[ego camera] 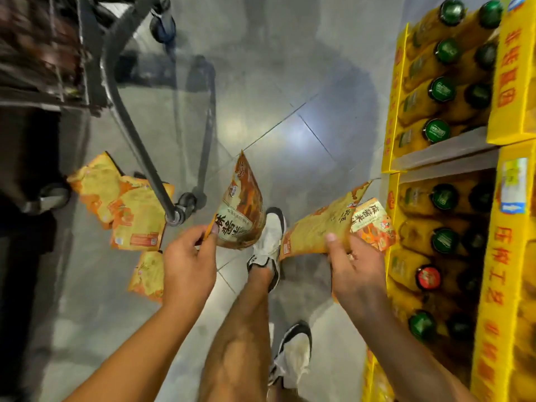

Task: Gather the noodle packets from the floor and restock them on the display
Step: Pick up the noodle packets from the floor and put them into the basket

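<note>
While the left hand (188,265) pinches one noodle packet (240,207) by its lower corner, thumb on the printed front and fingers curled behind, the packet stands up from the grip in the air above the floor (290,97). The right hand (353,274) grips a bunch of packets (333,224) by their lower edges, thumb across the front; at least two show in the bunch, one plain yellow side and one printed face, and whether more lie behind cannot be told. Both held lots hang just above a white shoe (268,239).

Three more packets (121,204) lie on the floor at the left: two overlapping beside a cart wheel (185,203), and a third nearer, partly hidden by the left wrist.

Grey glossy tiles make up the floor, with bright glare in the middle. A metal cart (124,82) stands at the upper left. At the right stands a yellow shelf unit (490,285) with red lettering, stacked with yellow bottles (441,88) lying caps outward, most caps green and one red.
</note>
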`<state>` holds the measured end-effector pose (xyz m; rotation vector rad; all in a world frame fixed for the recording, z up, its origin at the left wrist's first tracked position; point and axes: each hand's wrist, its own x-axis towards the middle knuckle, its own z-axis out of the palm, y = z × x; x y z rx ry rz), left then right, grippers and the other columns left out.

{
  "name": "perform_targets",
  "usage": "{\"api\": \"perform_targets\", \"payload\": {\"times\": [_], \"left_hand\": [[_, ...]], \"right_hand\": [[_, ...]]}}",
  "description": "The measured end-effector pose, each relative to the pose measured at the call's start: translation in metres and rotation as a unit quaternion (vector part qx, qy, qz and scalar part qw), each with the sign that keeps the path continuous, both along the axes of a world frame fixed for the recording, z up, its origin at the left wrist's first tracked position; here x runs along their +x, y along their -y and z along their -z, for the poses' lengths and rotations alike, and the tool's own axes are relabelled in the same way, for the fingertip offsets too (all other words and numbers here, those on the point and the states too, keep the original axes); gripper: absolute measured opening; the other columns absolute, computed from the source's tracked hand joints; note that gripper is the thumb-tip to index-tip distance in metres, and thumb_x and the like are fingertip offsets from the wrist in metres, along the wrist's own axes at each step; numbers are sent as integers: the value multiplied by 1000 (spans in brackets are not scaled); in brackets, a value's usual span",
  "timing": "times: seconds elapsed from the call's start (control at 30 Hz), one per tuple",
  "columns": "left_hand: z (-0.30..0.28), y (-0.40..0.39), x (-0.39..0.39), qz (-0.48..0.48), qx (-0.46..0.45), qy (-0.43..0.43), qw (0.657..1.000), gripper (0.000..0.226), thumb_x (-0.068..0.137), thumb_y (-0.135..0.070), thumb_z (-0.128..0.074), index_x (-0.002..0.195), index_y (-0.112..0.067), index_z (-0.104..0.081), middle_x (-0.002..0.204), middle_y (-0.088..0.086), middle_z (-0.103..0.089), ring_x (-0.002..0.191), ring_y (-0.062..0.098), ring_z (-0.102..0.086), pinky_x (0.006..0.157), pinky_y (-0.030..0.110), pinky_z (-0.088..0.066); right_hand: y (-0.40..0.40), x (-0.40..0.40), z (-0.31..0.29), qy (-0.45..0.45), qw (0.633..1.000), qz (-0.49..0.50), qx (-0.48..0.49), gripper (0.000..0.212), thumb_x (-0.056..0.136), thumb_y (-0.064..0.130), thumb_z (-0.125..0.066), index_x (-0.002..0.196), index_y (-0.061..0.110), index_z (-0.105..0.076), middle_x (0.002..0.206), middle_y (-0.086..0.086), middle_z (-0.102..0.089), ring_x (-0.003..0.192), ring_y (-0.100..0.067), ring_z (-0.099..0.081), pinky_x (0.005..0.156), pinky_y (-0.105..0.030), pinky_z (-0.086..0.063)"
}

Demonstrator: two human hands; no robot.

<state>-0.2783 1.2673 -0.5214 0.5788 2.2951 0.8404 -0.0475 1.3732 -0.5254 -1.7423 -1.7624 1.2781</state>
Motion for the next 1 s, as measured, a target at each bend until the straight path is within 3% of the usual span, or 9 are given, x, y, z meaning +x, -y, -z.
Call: {"api": "perform_targets", "payload": {"times": [0.07,0.17,0.23,0.33,0.4,0.5,0.63,0.87,1.0], "left_hand": [[-27,43,20,16,-6,-21,1000,33,102,-23,-61,69,-19,-59,56,-8,-51,58,1,-51,53,17,-31],[-58,109,50,38,-4,-18,999,42,104,-26,-58,64,-13,-54,58,-1,-47,57,10,-44,53,26,-30],[-70,150,62,38,0,-7,999,47,105,-29,-56,62,-13,-47,57,0,-44,55,12,-42,53,29,-30],[-86,209,74,-1,-18,7,1000,49,105,-33,-56,61,-11,-48,57,8,-49,62,28,-58,58,38,-38],[-94,245,80,-37,-37,30,998,48,104,-35,-57,59,-17,-49,54,-1,-48,69,31,-65,59,37,-41],[-106,315,84,-55,-32,55,996,44,104,-32,-58,60,-31,-62,57,-13,-57,67,19,-63,66,42,-54],[-105,421,79,-103,-17,90,990,29,105,-33,-56,84,-30,-77,87,-15,-75,84,7,-70,82,46,-59],[-141,599,60,-181,20,63,981,29,106,-30,-54,90,-22,-77,92,-5,-74,91,13,-70,81,44,-60],[-163,687,58,-290,3,15,957,23,104,-32,-57,90,-40,-74,94,-20,-73,90,4,-69,80,44,-62]], "right_hand": [[38,11,-18,8,1000,-16,10,53,98,44,-56,60,13,-37,55,1,-39,53,-11,-33,53,-37,-33],[105,39,-45,-8,999,-54,3,59,100,50,-53,64,5,-44,58,-10,-43,58,-28,-42,55,-47,-40],[148,54,-63,-7,998,-67,-1,60,100,53,-51,65,4,-48,62,-11,-47,61,-26,-47,58,-50,-44],[210,69,-79,12,995,-98,-22,55,102,51,-49,77,4,-63,75,-8,-64,76,-25,-61,68,-49,-51],[243,74,-86,22,993,-114,-19,48,103,48,-49,84,8,-69,82,0,-67,85,-22,-64,73,-47,-52],[304,72,-93,41,987,-152,28,39,102,43,-49,79,17,-68,80,9,-63,84,-14,-61,73,-42,-50],[385,66,-89,56,975,-207,61,36,102,36,-53,82,13,-72,86,4,-61,90,-20,-59,78,-41,-48],[517,26,-119,42,960,-262,84,42,99,44,-50,74,14,-65,75,2,-57,77,-24,-57,66,-36,-41],[574,-4,-135,-7,944,-325,62,52,99,52,-49,83,10,-74,88,4,-66,86,-24,-62,72,-37,-48]]}}
